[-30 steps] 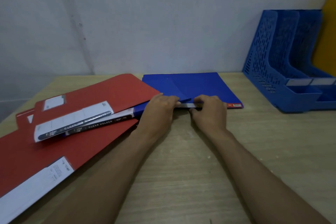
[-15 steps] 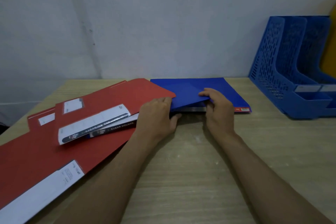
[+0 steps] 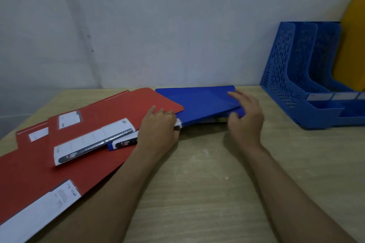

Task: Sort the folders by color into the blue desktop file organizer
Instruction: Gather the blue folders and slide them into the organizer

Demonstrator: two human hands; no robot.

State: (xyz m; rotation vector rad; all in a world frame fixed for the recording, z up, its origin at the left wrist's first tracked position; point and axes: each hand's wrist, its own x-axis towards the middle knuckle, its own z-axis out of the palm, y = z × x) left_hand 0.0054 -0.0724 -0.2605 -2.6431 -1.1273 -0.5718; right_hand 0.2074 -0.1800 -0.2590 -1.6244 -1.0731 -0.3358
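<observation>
A blue folder (image 3: 199, 102) lies at the back middle of the wooden table, its right side raised off the surface. My right hand (image 3: 245, 116) grips that raised right edge, fingers on top and thumb underneath. My left hand (image 3: 160, 126) rests flat on the blue folder's left end, where it meets the top red folder (image 3: 110, 116). Several red folders (image 3: 29, 173) with white labels fan out to the left. The blue desktop file organizer (image 3: 292, 85) stands at the right against the wall, its slots showing nothing inside.
A yellow object (image 3: 353, 45) leans behind the organizer at the far right. The grey wall (image 3: 158, 25) runs along the table's back edge. Bare wooden table (image 3: 197, 183) stretches from my hands to the near edge.
My right hand slid rightwards along the blue folder and lifted its right side off the table. My left hand stayed at the folder's left end.
</observation>
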